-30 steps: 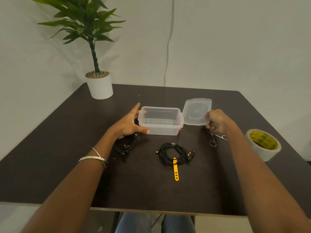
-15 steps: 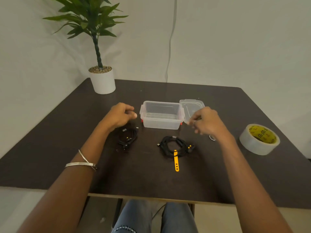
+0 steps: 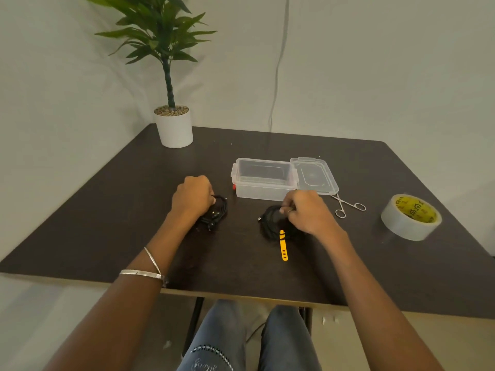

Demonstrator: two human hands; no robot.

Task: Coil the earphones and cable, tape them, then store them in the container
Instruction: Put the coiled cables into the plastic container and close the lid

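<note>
A clear plastic container (image 3: 263, 188) stands open mid-table, its hinged lid (image 3: 314, 175) lying flat to the right. My left hand (image 3: 194, 195) is closed over a bundle of black earphones (image 3: 218, 212) left of the box. My right hand (image 3: 305, 210) grips a coiled black cable (image 3: 270, 222) with a yellow strap (image 3: 283, 245) trailing toward me. A roll of clear tape (image 3: 409, 216) with a yellow core lies at the right. Part of each bundle is hidden under my fingers.
Small metal scissors (image 3: 347, 206) lie between the lid and the tape roll. A potted plant in a white pot (image 3: 174, 127) stands at the back left corner. The table's front edge (image 3: 241, 298) is near my knees.
Both hands left the container and lid and came down toward me: the left closed on the earphones, the right on the cable coil. The lid now lies flat.
</note>
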